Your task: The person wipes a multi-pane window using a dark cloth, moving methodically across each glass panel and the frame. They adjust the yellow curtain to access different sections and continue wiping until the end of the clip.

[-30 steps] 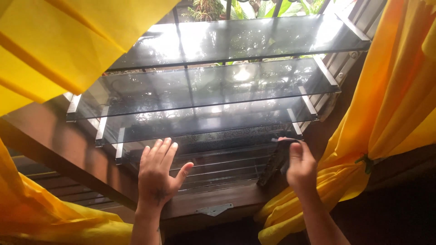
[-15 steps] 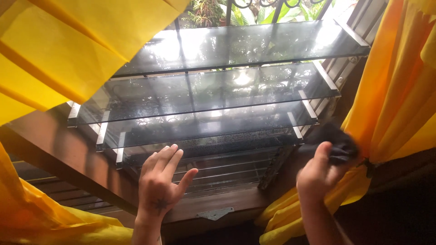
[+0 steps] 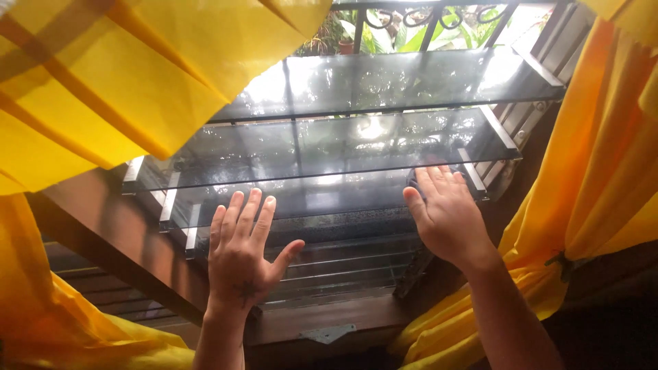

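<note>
While yellow curtains (image 3: pixel 103 89) hang on both sides and cover the upper left corner of the window, I see tilted panes of dark glass (image 3: pixel 329 147) in a brown wooden frame (image 3: pixel 103 226), with green plants behind an iron grille (image 3: pixel 418 17). My left hand (image 3: pixel 240 257) lies flat and fully open on a lower pane (image 3: pixel 315 195). My right hand (image 3: pixel 449 216) is open too, pressing a dark cloth (image 3: pixel 413 179) against that pane's right end; only its edge shows.

Tinted glass louvre slats (image 3: pixel 322 147), tilted open
</note>
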